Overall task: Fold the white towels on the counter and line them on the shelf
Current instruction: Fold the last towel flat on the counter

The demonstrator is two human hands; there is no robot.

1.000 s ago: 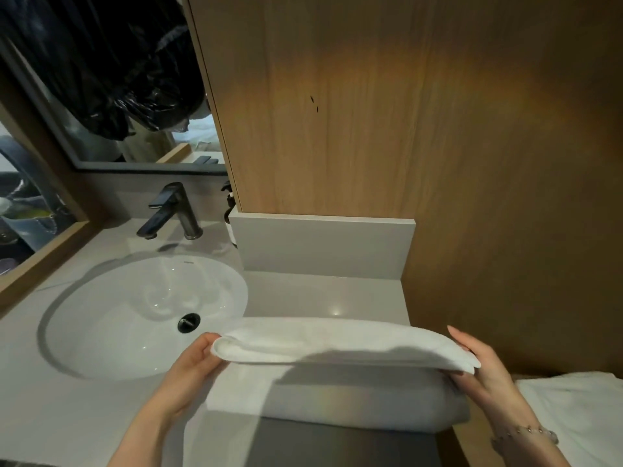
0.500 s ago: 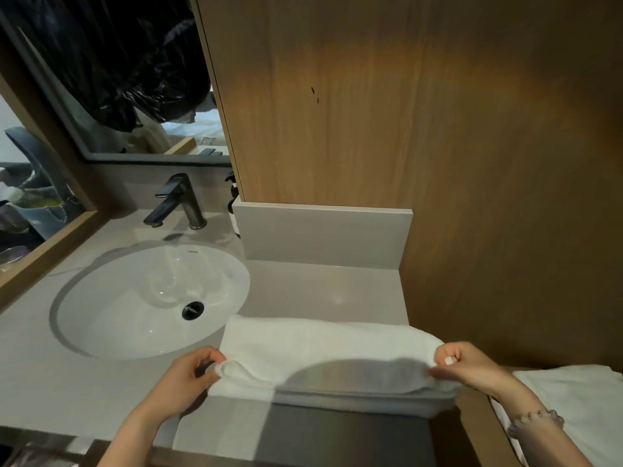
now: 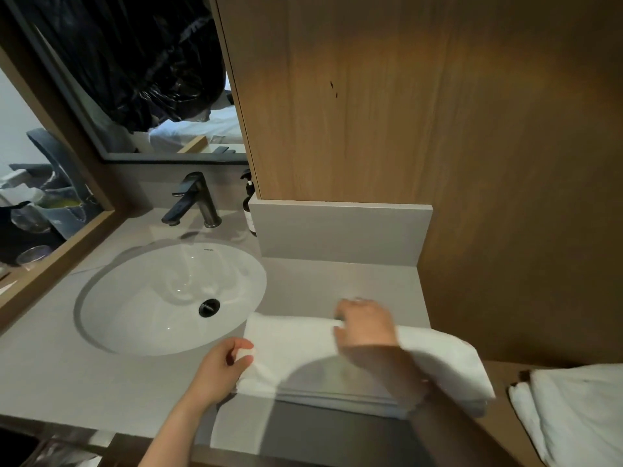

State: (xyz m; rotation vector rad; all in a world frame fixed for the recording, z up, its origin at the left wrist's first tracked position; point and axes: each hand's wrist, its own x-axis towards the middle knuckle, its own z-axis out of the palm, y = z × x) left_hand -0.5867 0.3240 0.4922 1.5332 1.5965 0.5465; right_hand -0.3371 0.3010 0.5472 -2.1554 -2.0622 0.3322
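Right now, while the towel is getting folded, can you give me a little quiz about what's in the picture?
1. True or false: the left hand grips the left end of the folded towel.
2. What stands behind the sink? A) faucet B) candle C) teacup
3. Fill in: a second white towel lies far to the ___.
Key: 1 true; 2 A; 3 right.
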